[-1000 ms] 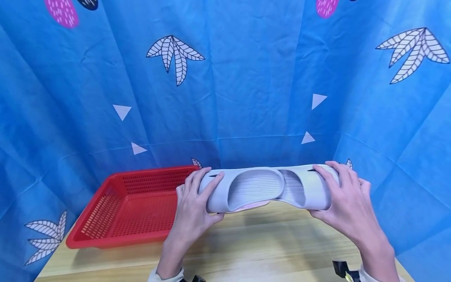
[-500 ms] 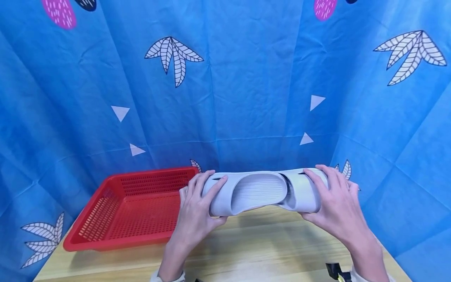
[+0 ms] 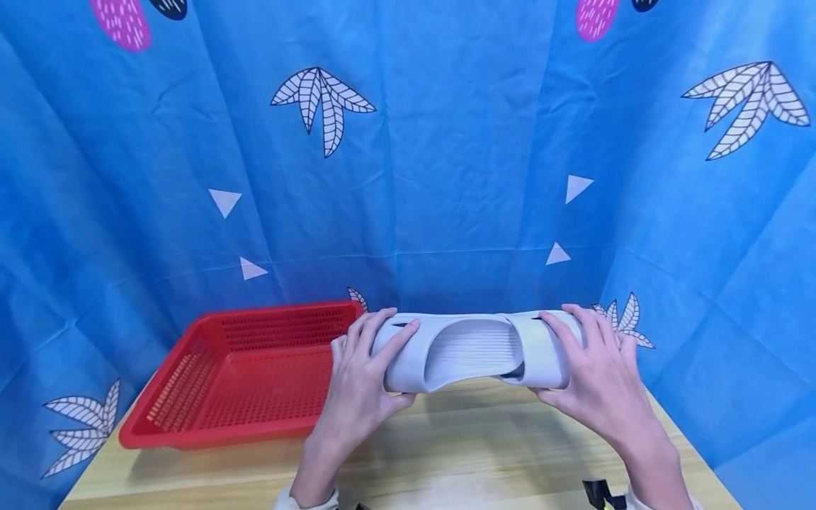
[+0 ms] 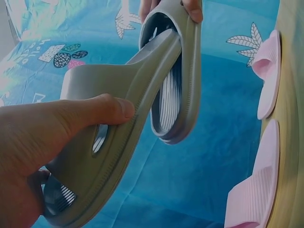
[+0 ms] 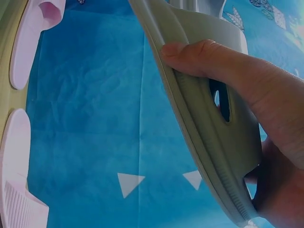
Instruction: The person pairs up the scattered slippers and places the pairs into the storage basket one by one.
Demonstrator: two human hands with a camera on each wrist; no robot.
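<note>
Two pale grey slide slippers are held end to end above the table. My left hand (image 3: 357, 382) grips the left slipper (image 3: 408, 358) round its toe strap, thumb below and fingers over the top. My right hand (image 3: 599, 372) grips the right slipper (image 3: 545, 350) the same way. In the left wrist view, the heel end of the left slipper (image 4: 102, 78) reaches into the strap opening of the right slipper (image 4: 190, 71). The right wrist view shows my right thumb pressed along the side of the right slipper (image 5: 209, 133); its far end is cut off there.
A red perforated basket (image 3: 268, 386) stands on the wooden table (image 3: 459, 460) at the left, just beyond my left wrist. Two pink slippers lie on the table in the left wrist view, one farther (image 4: 270, 80) and one nearer (image 4: 256, 185). A blue patterned curtain (image 3: 446, 142) surrounds the table.
My right hand has moved left with its slipper, so the two slippers overlap more. The left slipper's heel has slid farther into the right one. My left hand has shifted slightly right.
</note>
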